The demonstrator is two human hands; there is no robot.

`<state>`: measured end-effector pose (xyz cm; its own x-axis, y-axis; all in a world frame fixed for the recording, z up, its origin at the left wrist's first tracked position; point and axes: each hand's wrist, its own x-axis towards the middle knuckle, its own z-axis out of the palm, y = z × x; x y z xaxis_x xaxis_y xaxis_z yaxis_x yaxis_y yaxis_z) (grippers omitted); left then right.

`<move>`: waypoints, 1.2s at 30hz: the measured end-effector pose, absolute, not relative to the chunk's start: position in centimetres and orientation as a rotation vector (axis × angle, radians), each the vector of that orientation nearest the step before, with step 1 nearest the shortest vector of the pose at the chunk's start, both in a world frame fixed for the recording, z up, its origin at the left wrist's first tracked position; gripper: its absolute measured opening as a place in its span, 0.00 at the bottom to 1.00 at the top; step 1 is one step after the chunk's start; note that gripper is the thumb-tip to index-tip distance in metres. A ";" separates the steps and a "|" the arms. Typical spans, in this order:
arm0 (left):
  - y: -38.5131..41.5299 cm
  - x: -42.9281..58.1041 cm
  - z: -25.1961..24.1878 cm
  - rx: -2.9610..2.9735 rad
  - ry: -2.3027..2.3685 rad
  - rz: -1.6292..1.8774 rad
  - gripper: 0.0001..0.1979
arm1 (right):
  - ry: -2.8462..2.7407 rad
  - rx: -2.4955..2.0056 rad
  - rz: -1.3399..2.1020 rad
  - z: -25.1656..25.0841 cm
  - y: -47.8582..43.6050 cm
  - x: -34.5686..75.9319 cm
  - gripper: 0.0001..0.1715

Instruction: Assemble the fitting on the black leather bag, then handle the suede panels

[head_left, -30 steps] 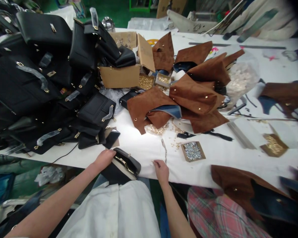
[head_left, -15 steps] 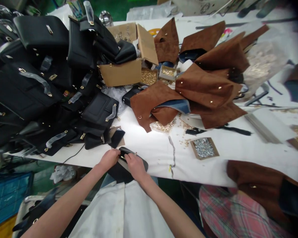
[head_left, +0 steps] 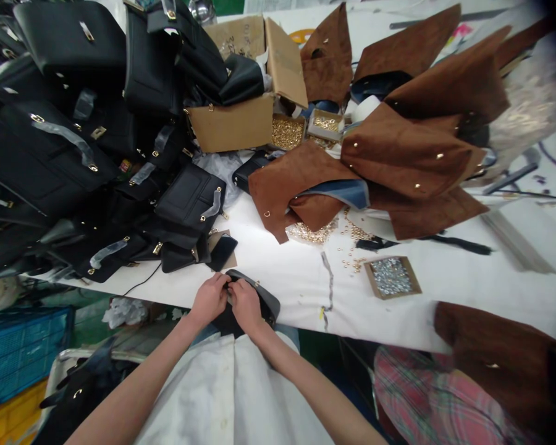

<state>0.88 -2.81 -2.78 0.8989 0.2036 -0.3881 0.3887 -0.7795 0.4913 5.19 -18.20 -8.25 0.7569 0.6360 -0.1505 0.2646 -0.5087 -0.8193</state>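
At the table's front edge a black handbag (head_left: 269,298) rests tilted over my lap. My left hand (head_left: 210,300) is closed with bent fingers at the bag's opening. Right beside it, my right hand (head_left: 245,304) pinches at the same spot, its fingertips close to those of the left. Whatever small part lies between the fingertips is hidden by the fingers. A dark phone (head_left: 223,252) lies on a piece of cardboard just beyond my left hand.
Black handbags (head_left: 185,198) are piled on the left. Brown suede pieces (head_left: 408,154) spread across the right, near gold fittings (head_left: 287,133) and a box of silver fittings (head_left: 391,277). A cardboard box (head_left: 231,127) stands behind. Someone in a plaid garment (head_left: 412,389) sits at my right.
My hands have come closer together, and their fingertips now nearly meet at the bag's opening. The head view has shifted slightly, so the table's contents appear higher in the picture.
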 end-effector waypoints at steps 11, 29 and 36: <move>-0.6 -1.3 -5.9 2.085 0.636 -0.245 0.16 | -0.357 -1.741 0.755 -9.8 -18.1 6.2 0.14; -0.1 -3.0 -7.6 1.978 0.649 -0.181 0.13 | 0.059 -1.284 1.163 -14.2 -17.9 6.5 0.25; -0.2 -2.8 -7.8 1.959 0.677 -0.205 0.13 | 0.110 -1.192 1.194 -13.6 -17.9 6.8 0.29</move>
<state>-2.77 -0.22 -7.77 0.8282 0.3694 -0.4214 0.5413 -0.3328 0.7721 6.83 -17.88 -13.57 0.4369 0.6495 -0.6223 -0.7525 -0.1151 -0.6485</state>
